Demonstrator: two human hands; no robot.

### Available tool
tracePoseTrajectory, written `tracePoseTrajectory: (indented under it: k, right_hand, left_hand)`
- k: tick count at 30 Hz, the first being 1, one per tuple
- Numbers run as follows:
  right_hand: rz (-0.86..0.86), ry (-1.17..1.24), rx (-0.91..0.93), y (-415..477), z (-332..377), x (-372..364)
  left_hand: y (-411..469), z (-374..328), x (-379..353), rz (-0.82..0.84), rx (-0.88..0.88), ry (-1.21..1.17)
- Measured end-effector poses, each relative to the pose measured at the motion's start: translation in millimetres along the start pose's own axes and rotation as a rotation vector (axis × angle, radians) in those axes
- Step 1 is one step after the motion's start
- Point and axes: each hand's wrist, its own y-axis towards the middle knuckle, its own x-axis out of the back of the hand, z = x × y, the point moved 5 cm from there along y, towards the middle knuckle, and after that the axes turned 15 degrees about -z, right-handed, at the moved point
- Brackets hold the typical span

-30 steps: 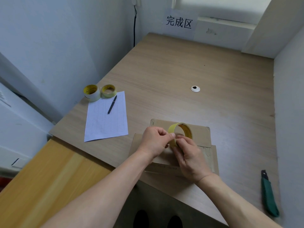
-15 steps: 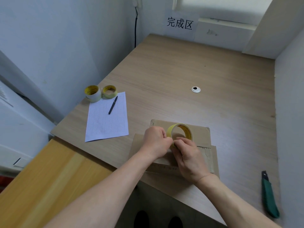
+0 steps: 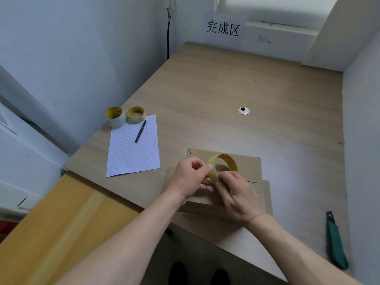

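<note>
Far end open, near edge crowded

Wide passage over the bare tabletop (image 3: 226,79) beyond the cardboard (image 3: 246,165), broken only by a small grommet (image 3: 243,110). Near centre taken up by left hand (image 3: 191,175) and right hand (image 3: 236,194) gripping a held tape roll (image 3: 213,175) above the cardboard. Leftward, a lined sheet (image 3: 133,153) bearing a pen (image 3: 140,131), with a taller roll (image 3: 115,118) and a flatter roll (image 3: 136,115) at its far edge. Rightward, a utility knife (image 3: 336,241) close along the right wall (image 3: 362,140), bare strip between knife and cardboard.

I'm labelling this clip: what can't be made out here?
Head view, the only one:
Loose end of the tape roll: covered by fingertips of the left hand and right hand.
Print inside the roll: too small.
Middle of the cardboard: under both hands.
Writing on the lined sheet: too small.
Tip of the utility knife: blurred.
</note>
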Motion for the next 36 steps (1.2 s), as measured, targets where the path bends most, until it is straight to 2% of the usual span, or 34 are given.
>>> tracePoseTrajectory:
  k: [7,9,11,13,14,17,18,21,23,30,33,36]
  right_hand:
    - [0.016,-0.018,0.012,-1,-2,-2]
    - [0.026,-0.036,0.03,-1,-2,-3]
    - [0.035,-0.049,0.074,-2,1,-3]
    - [0.037,-0.06,0.099,-2,3,-3]
    - [0.032,-0.066,0.097,-1,3,-3]
    - [0.02,-0.056,0.069,-1,3,-2]
    - [0.02,-0.041,0.055,-1,3,-2]
    - [0.046,0.002,-0.012,-1,0,0]
    - [0.032,0.038,-0.058,0,-1,3]
    - [0.013,0.175,-0.157,3,-3,7]
    - [0.035,0.222,-0.192,4,-3,8]
    - [0.052,0.318,-0.245,8,-2,11]
  left_hand:
    - [6,-12,5,0.079,-0.095,0.26]
    - [6,-18,2,0.083,-0.177,0.401]
    - [8,-24,-3,0.075,-0.354,0.66]
    - [8,-25,-6,0.045,-0.381,0.762]
    - [8,-23,-6,0.015,-0.297,0.682]
    - [-1,1,-7,-0.104,0.221,0.102]
    - [-6,6,-9,-0.11,0.333,-0.037]
    - [-10,9,-9,-0.086,0.4,-0.202]
    - [-6,6,-6,-0.056,0.313,-0.169]
    - [1,-9,4,0.052,-0.157,0.004]
    - [-1,-16,4,0.121,-0.275,0.032]
    - [2,-16,7,0.12,-0.367,0.085]
